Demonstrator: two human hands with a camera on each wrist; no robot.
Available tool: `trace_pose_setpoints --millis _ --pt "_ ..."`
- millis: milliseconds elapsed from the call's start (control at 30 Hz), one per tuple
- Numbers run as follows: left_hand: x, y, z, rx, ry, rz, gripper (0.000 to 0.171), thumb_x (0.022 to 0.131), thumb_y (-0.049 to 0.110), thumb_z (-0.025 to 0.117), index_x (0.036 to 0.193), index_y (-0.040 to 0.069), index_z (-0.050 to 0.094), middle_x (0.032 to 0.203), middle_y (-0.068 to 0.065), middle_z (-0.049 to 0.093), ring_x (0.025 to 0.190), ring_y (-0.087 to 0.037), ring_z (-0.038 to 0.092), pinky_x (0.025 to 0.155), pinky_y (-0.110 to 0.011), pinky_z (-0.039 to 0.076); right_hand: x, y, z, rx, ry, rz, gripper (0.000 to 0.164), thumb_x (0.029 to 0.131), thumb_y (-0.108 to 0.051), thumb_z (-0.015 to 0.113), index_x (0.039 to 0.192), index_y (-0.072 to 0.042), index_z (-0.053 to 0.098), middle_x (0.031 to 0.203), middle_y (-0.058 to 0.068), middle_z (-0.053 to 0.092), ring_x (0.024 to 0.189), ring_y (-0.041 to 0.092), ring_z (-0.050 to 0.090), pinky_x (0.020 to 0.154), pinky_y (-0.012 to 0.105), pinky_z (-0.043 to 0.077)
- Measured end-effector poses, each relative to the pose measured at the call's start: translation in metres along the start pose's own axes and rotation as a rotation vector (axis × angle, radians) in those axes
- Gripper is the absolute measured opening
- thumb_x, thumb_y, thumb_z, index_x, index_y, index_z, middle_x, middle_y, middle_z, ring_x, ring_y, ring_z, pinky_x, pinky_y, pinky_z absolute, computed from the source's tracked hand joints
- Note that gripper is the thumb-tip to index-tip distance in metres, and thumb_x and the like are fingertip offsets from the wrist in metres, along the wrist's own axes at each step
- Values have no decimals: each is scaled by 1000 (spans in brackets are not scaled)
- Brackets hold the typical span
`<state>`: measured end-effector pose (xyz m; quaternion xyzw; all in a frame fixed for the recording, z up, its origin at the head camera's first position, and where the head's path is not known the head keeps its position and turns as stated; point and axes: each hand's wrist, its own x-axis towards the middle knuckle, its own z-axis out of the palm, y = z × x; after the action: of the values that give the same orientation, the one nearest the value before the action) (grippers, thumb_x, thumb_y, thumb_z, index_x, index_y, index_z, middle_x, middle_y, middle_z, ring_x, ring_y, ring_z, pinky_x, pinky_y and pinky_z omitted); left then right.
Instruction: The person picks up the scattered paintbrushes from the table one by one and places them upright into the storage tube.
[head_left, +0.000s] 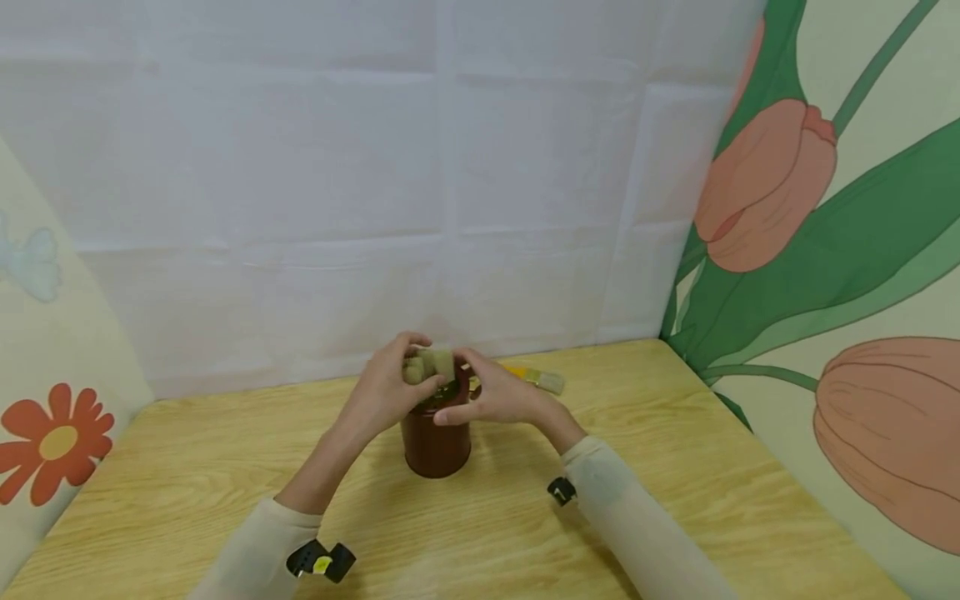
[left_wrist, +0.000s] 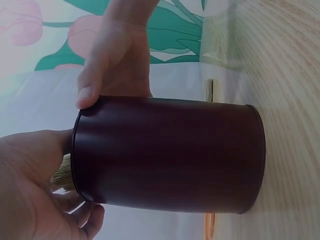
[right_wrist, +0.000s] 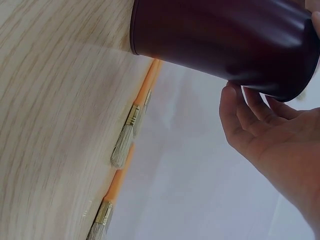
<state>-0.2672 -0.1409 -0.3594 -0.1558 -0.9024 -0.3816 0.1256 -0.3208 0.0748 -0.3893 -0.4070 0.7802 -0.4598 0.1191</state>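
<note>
A dark red cylindrical pot stands upright on the table. Pale bristle heads of paintbrushes stick up out of its mouth. My left hand is curled about these heads at the top, its thumb across the near side of the opening. In the left wrist view, bristles show between that hand and the rim. From the other side my right hand holds the pot near its rim, thumb in front and fingers against the wall behind. The brush handles inside the pot are hidden.
Behind the pot, paintbrushes with orange handles lie on the wooden table, close to the white backdrop. One bristle end shows right of my right hand. Flower-printed panels flank the table.
</note>
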Motion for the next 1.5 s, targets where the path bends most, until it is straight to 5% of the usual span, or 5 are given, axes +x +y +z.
trace_pose_setpoints --millis 267,700,1000,1233,1500 --pt "-7 -8 -8 -122 40 21 52 103 48 59 143 16 50 134 -7 56 122 -28 54 98 -53 45 -2 -4 -1 -47 25 42 94 83 -55 81 156 -23 32 142 -1 45 123 17 51 91 38 52" --pt "7 -41 -13 -127 115 -10 51 110 48 38 141 10 54 131 -14 60 118 -34 57 97 -56 46 -4 2 -2 -67 46 64 96 82 -55 82 156 -21 32 141 0 45 124 16 49 90 33 52" --pt "7 -71 -8 -262 -11 -107 58 109 54 34 140 11 56 133 -12 59 117 -31 58 95 -54 47 1 2 1 -59 36 35 95 81 -58 82 154 -20 35 139 -2 47 124 16 50 92 38 52" --pt "-2 -83 -8 -516 -196 35 56 112 49 25 149 15 50 145 -6 51 133 -27 47 107 -56 37 3 1 1 -65 38 38 96 80 -60 81 155 -24 33 140 -5 46 125 15 49 98 48 48" --pt "-20 -86 -2 -486 -275 78 58 105 32 60 157 29 33 143 -10 48 131 -36 49 100 -54 46 3 2 2 -50 27 29 93 81 -58 81 154 -25 34 138 -5 47 121 15 51 95 45 51"
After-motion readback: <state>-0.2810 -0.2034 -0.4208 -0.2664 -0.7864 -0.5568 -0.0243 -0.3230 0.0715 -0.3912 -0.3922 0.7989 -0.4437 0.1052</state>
